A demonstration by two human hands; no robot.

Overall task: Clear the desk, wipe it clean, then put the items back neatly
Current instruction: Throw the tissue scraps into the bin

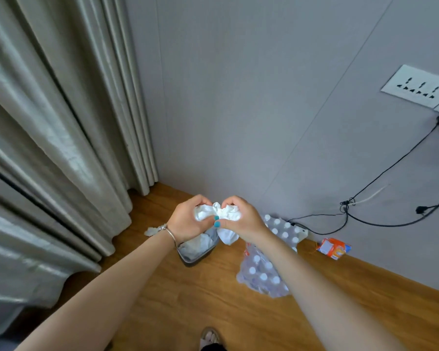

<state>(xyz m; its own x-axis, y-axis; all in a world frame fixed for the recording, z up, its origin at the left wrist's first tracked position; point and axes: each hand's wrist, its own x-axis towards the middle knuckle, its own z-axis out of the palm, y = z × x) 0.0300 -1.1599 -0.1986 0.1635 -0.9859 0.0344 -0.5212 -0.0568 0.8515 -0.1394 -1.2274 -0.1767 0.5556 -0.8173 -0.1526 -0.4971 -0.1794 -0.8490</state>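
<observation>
Two hands, left hand (188,219) and right hand (241,216), are gripping one crumpled white tissue wad (221,216) above one waste bin (195,252).

**Single head camera, steep downward look into a room corner**

One view only, so no overlap with another. Wide-angle lens at head height, aimed forward and down; straight lines bow toward the edges. Both bare forearms run up from the bottom corners to the frame's centre, hands close to the lens. Below them, farther off, the brown wood-plank floor (188,300). The pale grey wall (251,110) fills the upper middle and right. Pleated grey-green curtain (48,148) fills the left side. A sandalled foot (209,336) at the bottom edge.
</observation>
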